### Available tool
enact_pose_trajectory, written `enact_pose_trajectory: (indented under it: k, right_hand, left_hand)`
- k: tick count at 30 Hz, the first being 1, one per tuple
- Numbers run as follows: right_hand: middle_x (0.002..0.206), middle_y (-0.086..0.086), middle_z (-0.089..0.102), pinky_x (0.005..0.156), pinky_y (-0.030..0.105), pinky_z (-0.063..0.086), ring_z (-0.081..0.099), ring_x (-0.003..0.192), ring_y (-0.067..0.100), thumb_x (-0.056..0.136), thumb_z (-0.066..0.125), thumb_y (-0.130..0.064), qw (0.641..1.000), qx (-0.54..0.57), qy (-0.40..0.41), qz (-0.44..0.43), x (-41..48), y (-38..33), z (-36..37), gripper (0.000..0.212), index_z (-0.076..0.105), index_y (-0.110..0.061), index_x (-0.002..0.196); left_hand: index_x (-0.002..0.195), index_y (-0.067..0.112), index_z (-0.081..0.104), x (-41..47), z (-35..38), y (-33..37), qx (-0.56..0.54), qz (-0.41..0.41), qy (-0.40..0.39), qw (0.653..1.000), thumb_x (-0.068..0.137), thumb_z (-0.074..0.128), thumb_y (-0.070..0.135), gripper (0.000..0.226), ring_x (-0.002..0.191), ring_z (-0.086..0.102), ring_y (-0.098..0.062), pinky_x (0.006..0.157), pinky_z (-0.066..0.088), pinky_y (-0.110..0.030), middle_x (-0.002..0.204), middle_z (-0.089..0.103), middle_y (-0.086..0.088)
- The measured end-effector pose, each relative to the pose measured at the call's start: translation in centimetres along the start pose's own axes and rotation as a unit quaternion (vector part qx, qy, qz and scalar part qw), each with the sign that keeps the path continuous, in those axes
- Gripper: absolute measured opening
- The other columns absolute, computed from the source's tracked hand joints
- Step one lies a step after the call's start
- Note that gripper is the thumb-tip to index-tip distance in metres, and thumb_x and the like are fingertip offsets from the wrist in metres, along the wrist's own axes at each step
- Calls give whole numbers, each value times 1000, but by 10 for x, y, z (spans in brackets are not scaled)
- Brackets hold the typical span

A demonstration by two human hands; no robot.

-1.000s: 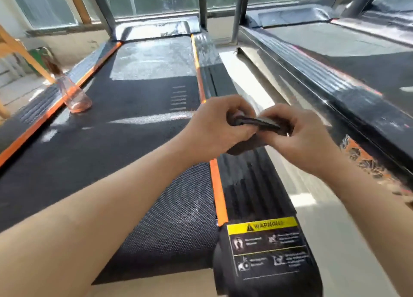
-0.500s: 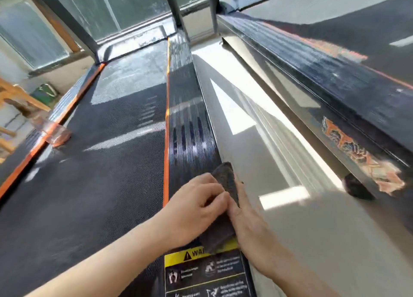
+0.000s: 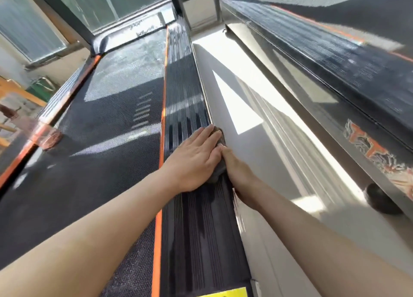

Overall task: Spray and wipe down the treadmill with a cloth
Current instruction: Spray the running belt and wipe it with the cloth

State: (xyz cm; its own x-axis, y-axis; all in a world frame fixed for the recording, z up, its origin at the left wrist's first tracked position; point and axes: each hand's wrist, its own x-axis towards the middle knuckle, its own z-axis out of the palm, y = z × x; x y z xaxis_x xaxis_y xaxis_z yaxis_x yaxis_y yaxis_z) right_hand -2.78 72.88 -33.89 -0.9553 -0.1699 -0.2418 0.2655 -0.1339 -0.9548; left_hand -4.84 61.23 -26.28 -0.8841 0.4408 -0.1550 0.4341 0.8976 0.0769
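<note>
On the right side of the treadmill, along its ribbed black plastic foot rail (image 3: 185, 100), we have a small dark grey cloth (image 3: 220, 134) pinned under both hands. Our left hand (image 3: 194, 160) lies flat on top of it, palm down, fingers straight and together. We judge this spreads pressure across the ribs so the cloth works into the grooves. Our right hand (image 3: 238, 176) sits at the rail's outer edge, touching the left, and seems to press the overhanging cloth against the rail's side face. Its fingers drop out of sight past the edge, so we cannot tell whether they lie straight or curl round the cloth. Only slivers of cloth show, ahead of the fingertips and between the two hands.

The rail is glossy and streaked around the hands, which we take for spray. A translucent pinkish bottle (image 3: 45, 136), blurred and probably the sprayer, stands well apart at the left edge of the deck, across the black textured running belt (image 3: 100, 158). We suppose it was parked there to leave both hands free. A thin orange stripe (image 3: 162, 118) divides belt from rail.

As for writing, the yellow label (image 3: 223, 293) at the rail's near end is cut off by the frame and shows nothing legible. The flaked orange-and-white decal (image 3: 375, 150) on the neighbouring silver-sided machine (image 3: 324, 100) is too worn to read. We find no brand name anywhere.
</note>
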Motion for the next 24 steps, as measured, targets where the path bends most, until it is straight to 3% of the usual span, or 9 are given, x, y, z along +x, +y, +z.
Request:
enact_pose_trajectory:
  k: [2, 5, 8, 10, 12, 14, 16, 20, 24]
  right_hand:
    - [106, 1, 61, 85, 19, 48, 59, 91, 4, 103, 34, -50, 1000, 0, -9, 4, 6, -2, -3, 50, 53, -11, 127]
    - [90, -12, 58, 54, 1, 38, 56, 66, -13, 103, 33, -52, 999, 2, -42, 10, 3, -2, -4, 43, 53, -19, 123]
    - [76, -23, 65, 53, 1, 39, 57, 64, -15, 104, 30, -52, 998, 8, -64, 16, -9, -6, -4, 39, 58, -26, 112]
    - [65, -24, 65, 52, 3, 41, 57, 60, -14, 105, 29, -47, 998, 7, -61, 21, -26, -3, -4, 37, 60, -29, 96]
    - [71, -20, 68, 57, 7, 44, 59, 65, -11, 106, 27, -45, 997, 13, -60, 49, -49, 5, -5, 39, 61, -28, 95]
    - [91, -13, 71, 68, 12, 47, 61, 79, -6, 105, 25, -48, 995, 21, -52, 82, -77, 25, -7, 43, 62, -26, 112]
    - [105, -11, 71, 79, 17, 50, 63, 93, -3, 104, 25, -51, 990, 33, -64, 119, -102, 38, -7, 45, 58, -26, 123]
    - [122, -7, 69, 106, 31, 46, 61, 117, 6, 104, 24, -53, 980, 15, -134, 149, -130, 46, -15, 47, 57, -28, 127]
    - [105, -11, 73, 91, 26, 52, 65, 102, 1, 106, 27, -47, 986, -1, -92, 142, -131, 42, -14, 41, 62, -28, 117]
  left_hand:
    - [156, 22, 8, 1, 1, -7, 20, 16, -14, 1000, 104, 17, 42, 57, 149, -9, -10, 122, -3, -33, 164, -3, 3]
    - [156, 21, 3, -5, 6, -13, 21, 34, -11, 999, 103, 14, 43, 59, 149, -12, -12, 123, -1, -38, 164, -6, 2]
    - [156, 21, 6, -10, 4, -12, 28, 65, -11, 997, 101, 11, 47, 61, 149, -13, -12, 123, -2, -39, 164, -5, 3]
    - [154, 20, 23, -19, 0, -6, 50, 101, 2, 994, 99, 7, 48, 63, 150, -4, -14, 123, 2, -39, 163, 11, 0]
    - [135, 20, 52, -28, -6, 8, 111, 156, 11, 981, 96, 6, 47, 65, 146, 19, -18, 120, 14, -39, 147, 43, -1]
    - [106, 22, 63, -36, -5, 31, 198, 207, -21, 958, 94, 13, 43, 56, 127, 43, -21, 111, 24, -40, 120, 60, 2]
    - [98, 22, 62, -43, -1, 49, 245, 236, -67, 938, 95, 25, 38, 40, 113, 51, -26, 105, 28, -44, 110, 62, -2]
    - [103, 25, 65, -60, 9, 65, 275, 281, -113, 913, 100, 28, 39, 39, 121, 49, -21, 115, 19, -43, 117, 64, 4]
    - [98, 24, 70, -61, 7, 64, 236, 266, -96, 930, 97, 20, 43, 53, 122, 48, -15, 119, 13, -43, 113, 66, 7]
